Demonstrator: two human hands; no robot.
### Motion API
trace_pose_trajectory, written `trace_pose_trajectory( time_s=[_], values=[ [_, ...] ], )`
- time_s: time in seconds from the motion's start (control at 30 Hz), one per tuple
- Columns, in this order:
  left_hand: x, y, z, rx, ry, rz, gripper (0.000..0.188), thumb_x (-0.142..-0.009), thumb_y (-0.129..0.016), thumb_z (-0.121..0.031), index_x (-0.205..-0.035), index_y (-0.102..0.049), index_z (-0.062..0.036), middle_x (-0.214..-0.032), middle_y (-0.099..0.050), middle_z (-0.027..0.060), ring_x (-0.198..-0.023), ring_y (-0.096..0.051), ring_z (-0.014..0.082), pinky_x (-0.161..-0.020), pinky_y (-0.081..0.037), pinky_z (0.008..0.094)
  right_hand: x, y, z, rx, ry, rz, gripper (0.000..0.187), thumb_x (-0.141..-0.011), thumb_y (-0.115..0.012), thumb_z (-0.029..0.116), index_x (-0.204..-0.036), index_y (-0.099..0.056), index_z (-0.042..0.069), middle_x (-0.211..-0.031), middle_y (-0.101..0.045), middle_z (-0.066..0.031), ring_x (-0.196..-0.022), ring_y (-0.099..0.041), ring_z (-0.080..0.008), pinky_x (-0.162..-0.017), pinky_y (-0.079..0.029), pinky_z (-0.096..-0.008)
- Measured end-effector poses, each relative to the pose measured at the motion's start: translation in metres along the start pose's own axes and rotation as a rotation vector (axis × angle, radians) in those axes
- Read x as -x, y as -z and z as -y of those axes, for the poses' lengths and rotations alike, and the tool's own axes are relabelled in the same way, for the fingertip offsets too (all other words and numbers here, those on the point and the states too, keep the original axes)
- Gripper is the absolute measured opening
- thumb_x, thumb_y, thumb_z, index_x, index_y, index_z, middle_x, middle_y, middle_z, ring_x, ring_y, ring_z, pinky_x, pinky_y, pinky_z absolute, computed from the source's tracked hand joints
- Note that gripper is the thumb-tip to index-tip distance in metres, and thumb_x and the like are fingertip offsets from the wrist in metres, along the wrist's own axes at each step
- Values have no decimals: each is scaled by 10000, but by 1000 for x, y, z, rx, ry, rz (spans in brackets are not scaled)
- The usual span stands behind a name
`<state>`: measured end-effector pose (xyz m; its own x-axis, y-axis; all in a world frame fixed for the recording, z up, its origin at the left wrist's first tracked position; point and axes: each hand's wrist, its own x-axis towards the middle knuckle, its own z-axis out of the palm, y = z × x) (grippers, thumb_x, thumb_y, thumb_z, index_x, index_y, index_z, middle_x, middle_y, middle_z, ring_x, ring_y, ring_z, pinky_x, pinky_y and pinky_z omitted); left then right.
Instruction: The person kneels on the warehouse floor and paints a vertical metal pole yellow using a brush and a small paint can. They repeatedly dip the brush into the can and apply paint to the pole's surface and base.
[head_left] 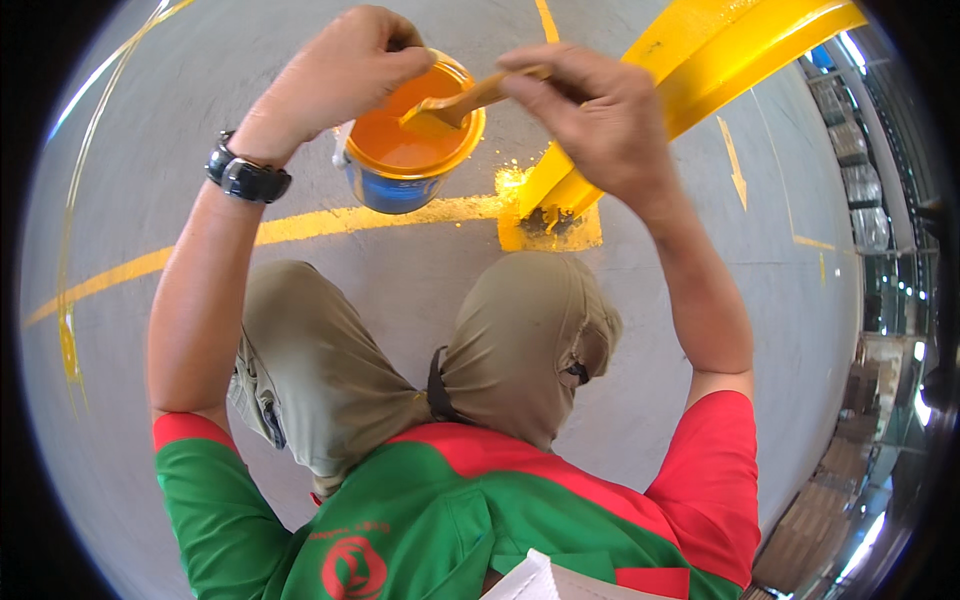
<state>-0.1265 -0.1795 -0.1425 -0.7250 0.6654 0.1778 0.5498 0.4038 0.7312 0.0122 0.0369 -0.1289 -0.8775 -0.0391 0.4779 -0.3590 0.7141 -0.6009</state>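
My right hand (600,115) is closed round the wooden handle of a paintbrush (478,97). Its bristles, coated in yellow-orange, are over the mouth of a small paint bucket (395,190) with blue sides. Orange-yellow paint (395,140) shows inside. My left hand (350,75), a black watch on its wrist, is closed at the bucket's upper left; the fingers curl over the rim, and the exact grip is partly hidden. Just beyond my right hand stands a glossy yellow metal post (690,75), its foot on a yellow base plate (580,228).
Yellow paint spatters (512,185) lie beside the post's foot. A yellow floor line (330,222) runs leftward across the grey floor (420,240). My bent knees (520,320) are close below the bucket. Stacked goods (865,190) line the far right.
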Motion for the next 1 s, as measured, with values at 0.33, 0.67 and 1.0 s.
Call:
trace_pose_trajectory(
  time_s=[0.33, 0.67, 1.0],
  values=[
    [-26, -31, 67, -19, -105, 1, 389, -897, -637, -251, -1036, -732, 99, -883, -740, 251, -776, -741, 309, -750, -589, 367, -21, -138, -50, 441, -165, 423, 199, -933, -696, 229, -1060, -787, 105, -959, -775, -102, -896, -723, -308, -810, -566, -425],
    [-22, -38, 100, 80, -99, 67, 385, -877, -648, -263, -978, -715, 103, -849, -711, 279, -760, -724, 340, -737, -570, 392, -15, -139, -49, 255, -340, 309, 204, -923, -722, 210, -1059, -779, 68, -920, -764, -128, -793, -701, -255, -750, -552, -368],
    [-40, -28, 95, 220, -38, -23, 382, -918, -654, -272, -986, -691, 102, -760, -670, 162, -684, -635, 178, -672, -529, 345, 19, -84, -70, -400, -646, -281, 226, -980, -726, 154, -1127, -730, -17, -746, -669, -30, -655, -616, -88, -584, -506, -227]
  ],
)
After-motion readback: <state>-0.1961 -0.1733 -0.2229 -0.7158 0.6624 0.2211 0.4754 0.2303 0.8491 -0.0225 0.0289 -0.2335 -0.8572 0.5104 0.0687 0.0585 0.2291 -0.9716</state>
